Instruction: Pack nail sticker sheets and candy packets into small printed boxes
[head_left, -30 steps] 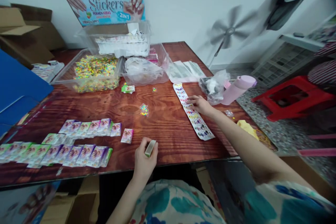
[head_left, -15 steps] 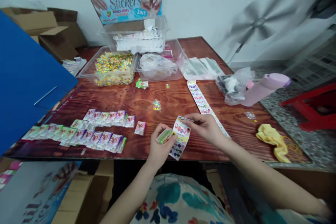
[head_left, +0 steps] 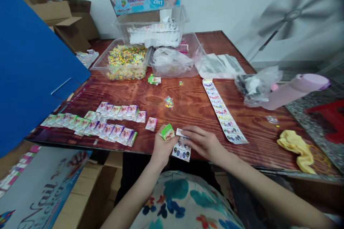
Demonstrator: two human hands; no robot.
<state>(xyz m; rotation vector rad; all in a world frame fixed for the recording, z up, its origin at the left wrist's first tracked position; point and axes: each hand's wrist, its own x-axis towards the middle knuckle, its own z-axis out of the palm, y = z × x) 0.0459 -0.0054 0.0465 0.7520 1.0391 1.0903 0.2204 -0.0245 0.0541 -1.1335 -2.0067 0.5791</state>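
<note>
Near the table's front edge, my left hand is closed around a small green box with a picture of nails on it. Its thumb also meets the edge of a nail sticker sheet. My right hand pinches the upper part of that sheet, which is folded over so its white back shows. The sheet's lower part hangs down with dark printed nails. To the right lies a long nail sticker strip. A single pink box rests just left of my hands.
Rows of small boxes lie at the left. Behind are a tub of colourful candy, stacked clear tubs and a bag of candy. A pink bottle, yellow cloth and spinning fan are at the right.
My right hand has folded the upper part of the sticker sheet down toward my left hand. The green box has tipped so its printed face shows. The camera view has shifted.
</note>
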